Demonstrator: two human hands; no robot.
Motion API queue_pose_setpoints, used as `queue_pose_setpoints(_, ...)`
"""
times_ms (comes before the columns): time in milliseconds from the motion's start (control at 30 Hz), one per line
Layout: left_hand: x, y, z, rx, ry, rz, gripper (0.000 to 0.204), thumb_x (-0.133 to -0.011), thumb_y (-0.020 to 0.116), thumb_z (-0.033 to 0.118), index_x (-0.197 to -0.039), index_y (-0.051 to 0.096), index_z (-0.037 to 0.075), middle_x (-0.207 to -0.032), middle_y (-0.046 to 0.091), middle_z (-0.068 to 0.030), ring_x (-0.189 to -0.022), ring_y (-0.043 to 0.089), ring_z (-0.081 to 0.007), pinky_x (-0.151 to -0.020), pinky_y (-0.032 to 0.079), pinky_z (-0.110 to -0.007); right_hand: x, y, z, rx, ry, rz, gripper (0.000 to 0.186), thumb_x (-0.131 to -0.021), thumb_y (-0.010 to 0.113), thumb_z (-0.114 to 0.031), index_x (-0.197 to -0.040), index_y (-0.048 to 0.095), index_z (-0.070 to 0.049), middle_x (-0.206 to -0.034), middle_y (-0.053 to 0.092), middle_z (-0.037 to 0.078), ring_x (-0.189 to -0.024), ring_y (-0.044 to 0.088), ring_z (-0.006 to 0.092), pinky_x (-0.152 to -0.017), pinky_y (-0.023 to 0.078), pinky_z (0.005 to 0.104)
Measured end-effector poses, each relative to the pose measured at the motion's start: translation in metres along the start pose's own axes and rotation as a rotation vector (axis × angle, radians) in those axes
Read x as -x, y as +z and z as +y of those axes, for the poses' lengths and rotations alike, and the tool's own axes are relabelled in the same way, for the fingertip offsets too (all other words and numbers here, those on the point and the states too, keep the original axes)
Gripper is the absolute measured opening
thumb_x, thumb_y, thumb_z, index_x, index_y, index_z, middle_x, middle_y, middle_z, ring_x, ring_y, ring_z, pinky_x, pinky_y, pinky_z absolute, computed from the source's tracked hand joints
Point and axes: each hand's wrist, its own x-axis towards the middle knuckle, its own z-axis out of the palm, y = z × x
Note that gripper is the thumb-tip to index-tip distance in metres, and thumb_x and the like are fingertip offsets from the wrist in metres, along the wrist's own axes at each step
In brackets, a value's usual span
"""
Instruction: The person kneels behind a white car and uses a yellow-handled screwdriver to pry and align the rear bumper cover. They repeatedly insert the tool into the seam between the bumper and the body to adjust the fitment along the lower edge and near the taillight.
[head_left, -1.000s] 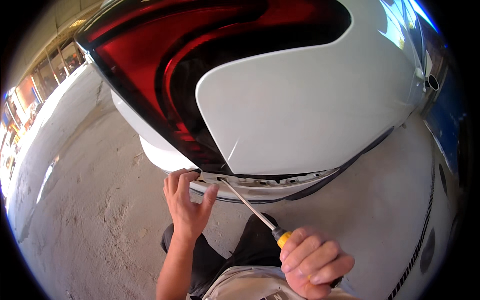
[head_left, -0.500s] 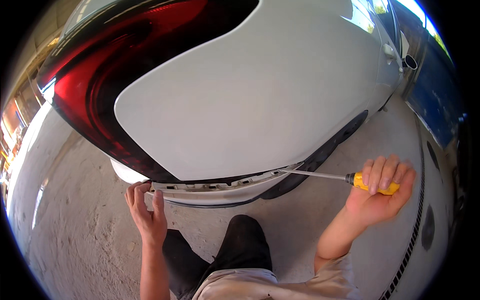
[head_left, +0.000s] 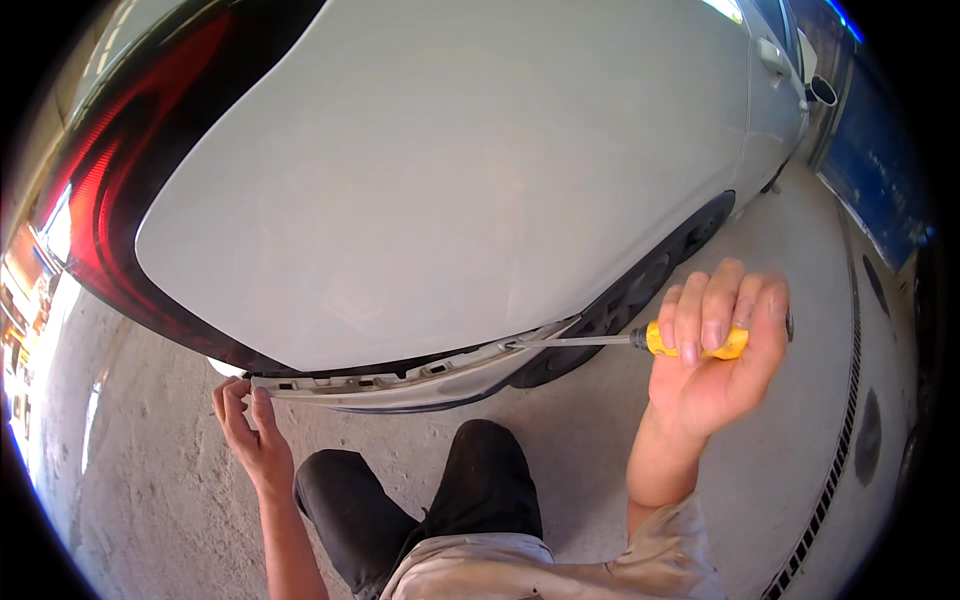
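Note:
My right hand (head_left: 715, 350) is wrapped round the yellow handle of a screwdriver (head_left: 655, 338), held nearly level with its shaft pointing left. The screwdriver's tip meets the upper edge of a white car bumper (head_left: 430, 388), near the bumper's wheel-side end; how deep it reaches I cannot tell. A row of slots and clips shows along that edge, with a dark gap between it and the white body panel (head_left: 450, 200). At the bumper's other end, my left hand (head_left: 252, 435) has curled fingers and thumb pinching the edge.
A red and black tail light (head_left: 110, 200) curves round the car's corner at left. The dark rear wheel (head_left: 640, 290) stands beyond the bumper's right end. A drain grate (head_left: 835, 465) runs along the concrete floor at right, near a blue panel (head_left: 880, 150).
The view has shifted, so car and hands appear further left. My right hand and the screwdriver have moved left with the tip still at the bumper edge. My left hand keeps its hold.

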Motion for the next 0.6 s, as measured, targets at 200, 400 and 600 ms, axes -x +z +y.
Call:
queue_pose_setpoints(200, 0.002, -0.002, -0.009, 0.009, -0.021, -0.023, 0.018, -0.101, 0.053, 0.018, -0.101, 0.056, 0.001, -0.109, 0.055, -0.0086, -0.103, 0.050, -0.0226, -0.084, 0.039, -0.034, -0.010, 0.011, -0.002, 0.018, 0.099, 0.105, 0.024, -0.102, 0.051, -0.021, -0.082, 0.046, -0.009, -0.062, 0.047, 0.002, -0.048, 0.042, 0.0112, -0.047, 0.040, 0.0294)
queue_pose_setpoints(400, 0.000, -0.002, -0.002, -0.014, -0.012, -0.028, 0.020, -0.103, 0.053, 0.020, -0.101, 0.056, 0.001, -0.108, 0.055, -0.0077, -0.101, 0.051, -0.0214, -0.083, 0.039, -0.033, -0.030, 0.018, 0.004, -0.018, 0.157, 0.136, 0.019, -0.099, 0.060, -0.018, -0.085, 0.055, -0.006, -0.061, 0.051, 0.003, -0.048, 0.044, 0.0102, -0.048, 0.041, 0.0285)
queue_pose_setpoints(600, 0.000, -0.004, -0.005, -0.007, -0.014, -0.027, 0.022, -0.103, 0.053, 0.022, -0.102, 0.057, 0.001, -0.107, 0.056, -0.0077, -0.098, 0.051, -0.0211, -0.082, 0.039, -0.033, -0.045, 0.025, 0.015, 0.059, 0.197, 0.079, 0.026, -0.099, 0.064, -0.026, -0.081, 0.054, -0.010, -0.063, 0.046, 0.000, -0.054, 0.044, 0.0092, -0.053, 0.038, 0.0263)
